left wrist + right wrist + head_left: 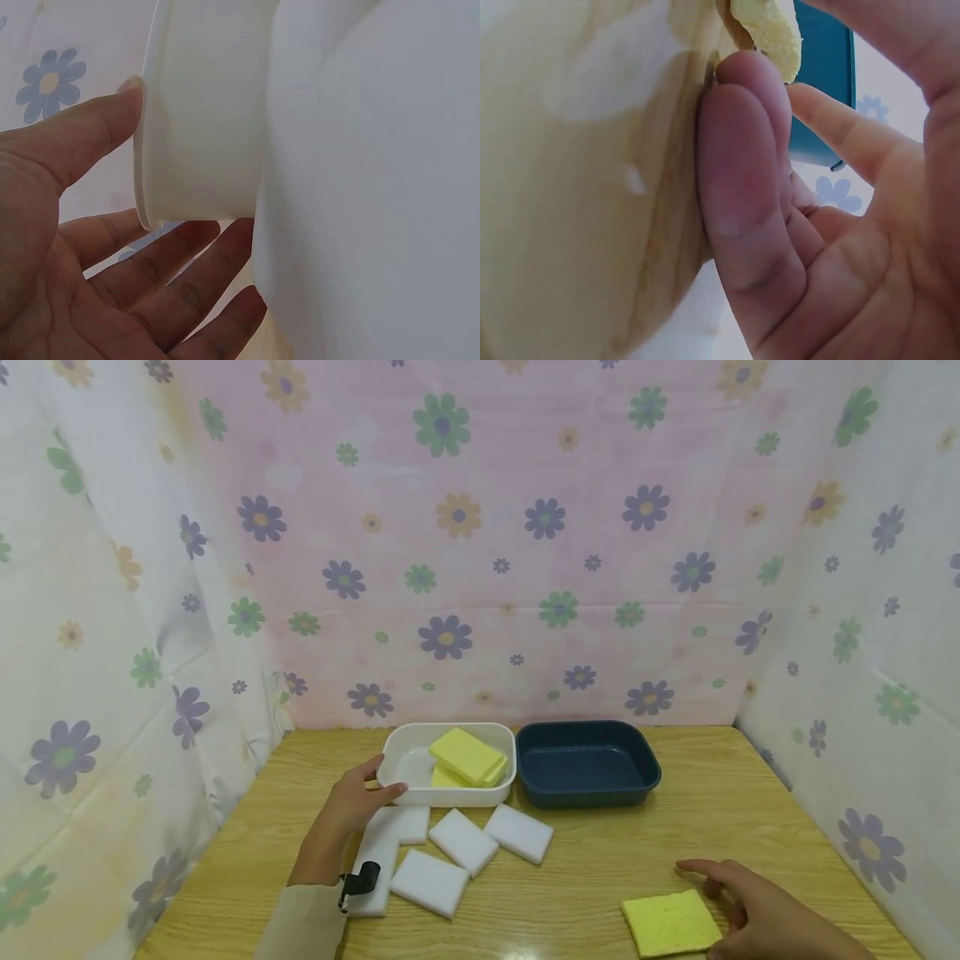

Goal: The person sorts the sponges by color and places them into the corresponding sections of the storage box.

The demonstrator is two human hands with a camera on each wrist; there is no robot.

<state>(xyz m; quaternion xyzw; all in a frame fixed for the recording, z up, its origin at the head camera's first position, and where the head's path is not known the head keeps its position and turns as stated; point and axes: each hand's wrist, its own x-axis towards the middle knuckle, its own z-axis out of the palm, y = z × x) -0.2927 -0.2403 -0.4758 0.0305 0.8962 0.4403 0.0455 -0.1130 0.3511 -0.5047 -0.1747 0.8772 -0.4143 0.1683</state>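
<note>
My left hand (358, 793) holds the left end of a white tray (450, 797), thumb at its front rim and fingers around its side. In the left wrist view the thumb touches the tray rim (142, 165), with the other fingers spread beside the wall. Yellow sponges (465, 754) lie piled in the tray's right half. At the front right, my right hand (757, 914) is beside another yellow sponge (670, 923), its index finger stretched past the far edge. Close up, fingertips (739, 142) rest on the table near the sponge's edge. No grip on it shows.
A dark blue tray (588, 768) stands right of the white one, close against it. Several white sponge blocks (430, 882) lie in front of the white tray on the wooden table (577, 877). Flowered cloth (495, 543) encloses the table at the back and sides.
</note>
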